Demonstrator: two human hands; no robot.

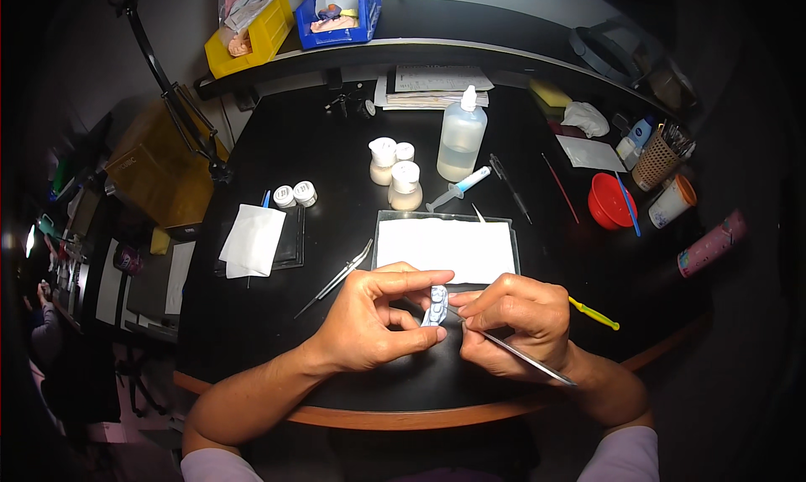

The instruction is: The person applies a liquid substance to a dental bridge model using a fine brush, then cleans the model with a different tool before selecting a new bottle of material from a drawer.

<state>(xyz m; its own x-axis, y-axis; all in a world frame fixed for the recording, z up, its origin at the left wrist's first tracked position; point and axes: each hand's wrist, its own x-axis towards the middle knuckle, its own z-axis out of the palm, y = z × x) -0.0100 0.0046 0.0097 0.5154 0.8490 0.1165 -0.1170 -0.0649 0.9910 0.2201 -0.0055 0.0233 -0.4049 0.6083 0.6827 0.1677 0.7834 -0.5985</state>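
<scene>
A small grey-blue tooth model (436,306) sits above the near part of the tabletop (294,138), pinched in the left hand (374,318): that grip is closed on it, forefinger at the far end, thumb at the near end. Its long axis points roughly away from the person, the near end leaning slightly left. The right hand (520,318) has its grip clamped on a thin metal tool (529,360), which slants from lower right up toward the model. The model lies just left of the right fingertips; whether the tool's tip touches it, I cannot tell. Beyond the hands is a white paper pad (445,247); tweezers (336,279) lie left of it, a yellow stick (594,314) to the right. Farther back stand lidded jars (405,188) and a clear bottle (461,142).
</scene>
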